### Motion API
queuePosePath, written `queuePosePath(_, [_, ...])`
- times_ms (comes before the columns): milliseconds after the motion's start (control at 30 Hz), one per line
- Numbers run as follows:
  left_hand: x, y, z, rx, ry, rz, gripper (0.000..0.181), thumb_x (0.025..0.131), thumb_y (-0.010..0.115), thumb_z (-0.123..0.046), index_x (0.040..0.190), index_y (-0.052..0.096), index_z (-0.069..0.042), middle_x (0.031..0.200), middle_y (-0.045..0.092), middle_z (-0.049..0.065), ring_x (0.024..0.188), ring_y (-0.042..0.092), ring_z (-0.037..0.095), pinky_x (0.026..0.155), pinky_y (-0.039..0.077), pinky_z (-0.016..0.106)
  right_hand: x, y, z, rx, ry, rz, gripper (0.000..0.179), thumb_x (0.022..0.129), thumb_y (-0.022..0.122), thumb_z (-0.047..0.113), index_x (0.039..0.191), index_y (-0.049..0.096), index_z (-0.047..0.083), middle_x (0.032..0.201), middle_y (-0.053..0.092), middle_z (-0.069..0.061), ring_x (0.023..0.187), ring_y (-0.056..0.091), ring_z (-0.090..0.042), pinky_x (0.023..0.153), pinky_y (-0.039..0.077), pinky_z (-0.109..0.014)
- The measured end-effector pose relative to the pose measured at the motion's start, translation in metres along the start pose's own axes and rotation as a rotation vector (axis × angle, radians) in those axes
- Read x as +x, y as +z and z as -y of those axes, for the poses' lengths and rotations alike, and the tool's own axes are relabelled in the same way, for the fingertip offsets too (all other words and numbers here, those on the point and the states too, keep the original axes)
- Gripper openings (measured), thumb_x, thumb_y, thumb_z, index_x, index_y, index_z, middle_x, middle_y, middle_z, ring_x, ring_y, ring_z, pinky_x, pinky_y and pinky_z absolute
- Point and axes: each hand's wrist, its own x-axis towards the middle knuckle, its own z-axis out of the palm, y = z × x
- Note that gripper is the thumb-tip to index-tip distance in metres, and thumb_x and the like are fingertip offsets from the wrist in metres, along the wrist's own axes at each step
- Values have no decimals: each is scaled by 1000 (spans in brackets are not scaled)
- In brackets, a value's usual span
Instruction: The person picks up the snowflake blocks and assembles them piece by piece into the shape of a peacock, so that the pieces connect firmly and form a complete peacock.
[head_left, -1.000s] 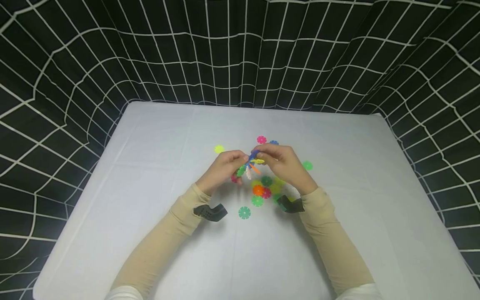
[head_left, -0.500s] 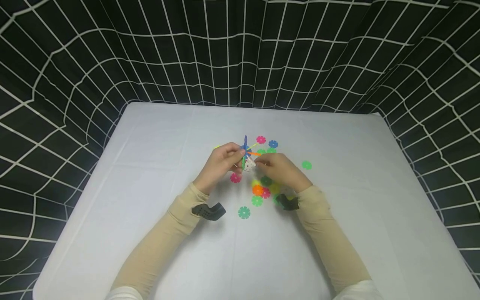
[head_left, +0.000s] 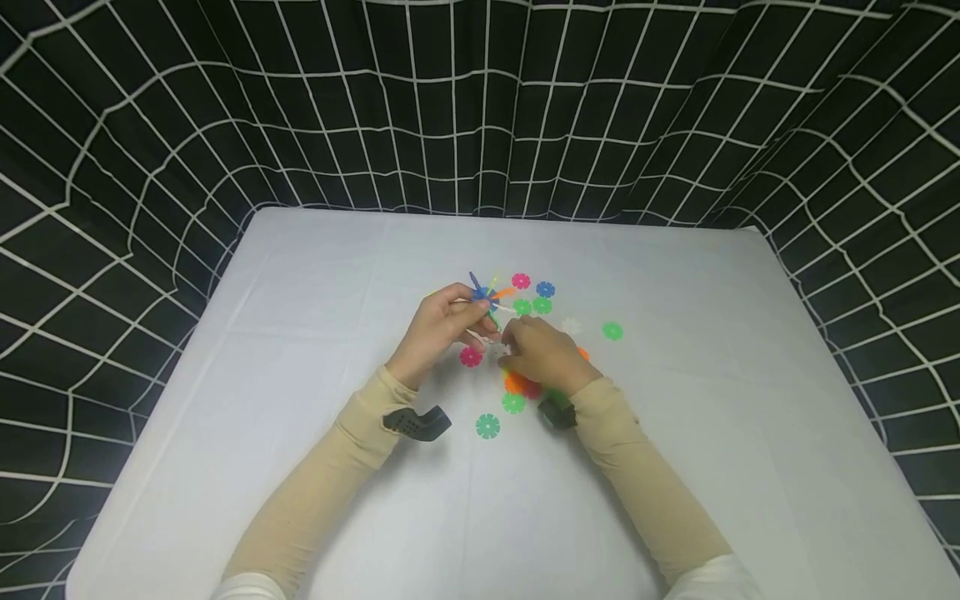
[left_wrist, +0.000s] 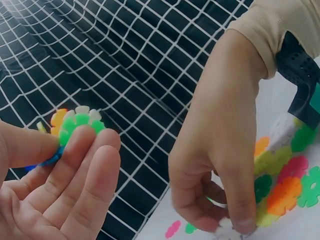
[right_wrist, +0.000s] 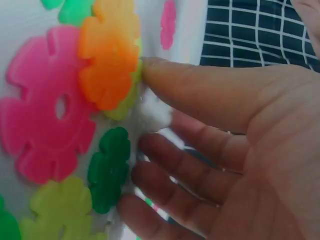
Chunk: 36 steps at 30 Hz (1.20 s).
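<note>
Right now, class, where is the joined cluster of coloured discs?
In the head view, the joined cluster is pinched by the left hand near the picture's centre, just left of two green discs on the table.

Each wrinkled beige sleeve (head_left: 322,483) bears a dark, perforated, angular bracket (head_left: 417,424) and meets white cloth (head_left: 249,587), at seven and five o'clock.

Two hands (head_left: 547,352), one disc cluster (head_left: 486,298), twelve-plus loose discs (head_left: 487,426)

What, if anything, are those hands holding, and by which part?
The left hand pinches the disc cluster by its central blue disc. The right hand has a white disc at its fingers; I can't tell whether it's gripped.
</note>
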Motion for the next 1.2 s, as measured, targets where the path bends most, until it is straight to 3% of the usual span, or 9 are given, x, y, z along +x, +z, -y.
queuePosePath(167, [0, -1, 0, -9, 16, -21, 8, 103, 58, -12, 103, 53, -6, 87, 76, 1, 84, 75, 13, 73, 64, 33, -3, -11, -2, 212, -15, 3, 24, 97, 66, 21, 118, 61, 10, 98, 67, -7, 83, 61, -23, 77, 56, -35])
queuePosePath(400, [1, -2, -3, -41, 55, -87, 13, 103, 57, -12, 114, 53, -6, 100, 74, 7, 90, 74, 14, 75, 64, 34, -14, -31, 9, 659, -17, -204, 30, 101, 62, 16, 128, 60, 4, 114, 69, -21, 85, 72, -22, 88, 62, -37])
queuePosePath(567, [0, -2, -4, -73, 61, -127, 15, 104, 55, -12, 117, 50, -7, 100, 69, 4, 90, 71, 15, 75, 64, 33, -21, -37, 17, 926, -54, -253, 25, 101, 62, 12, 121, 54, 0, 111, 68, -28, 78, 74, -14, 89, 62, -34])
queuePosePath(667, [0, -2, -4, -82, 62, -126, 14, 104, 54, -10, 116, 49, -8, 99, 67, 3, 91, 70, 16, 77, 64, 34, -23, -38, 20, 955, -71, -257, 24, 100, 64, 13, 118, 54, 1, 110, 71, -28, 78, 75, -15, 90, 61, -33])
queuePosePath(867, [0, -2, -2, -74, 65, -127, 12, 104, 55, -10, 114, 50, -9, 99, 67, 3, 91, 70, 17, 77, 63, 32, -26, -38, 23, 951, -74, -271, 22, 100, 64, 15, 115, 54, 3, 107, 74, -25, 88, 75, -36, 99, 58, -41])
queuePosePath(1033, [1, -1, 1, -68, 80, -127, 10, 104, 55, -9, 113, 51, -9, 98, 68, 2, 90, 70, 14, 77, 63, 33, -27, -37, 23, 957, -77, -286, 21, 100, 64, 15, 115, 55, 4, 100, 76, -21, 81, 77, -26, 97, 59, -39])
queuePosePath(1100, [1, 0, 2, -68, 84, -135, 10, 103, 55, -9, 113, 52, -9, 97, 68, 2, 91, 70, 17, 77, 63, 33, -27, -36, 24, 972, -84, -301, 20, 100, 64, 13, 115, 55, 3, 101, 75, -25, 76, 76, -19, 92, 61, -36])
queuePosePath(1200, [2, 1, 2, -67, 90, -153, 9, 103, 56, -8, 112, 53, -8, 96, 69, 4, 91, 70, 23, 77, 63, 34, -26, -34, 25, 1005, -85, -313, 18, 99, 64, 10, 113, 55, 3, 100, 75, -25, 74, 76, -18, 86, 62, -32])
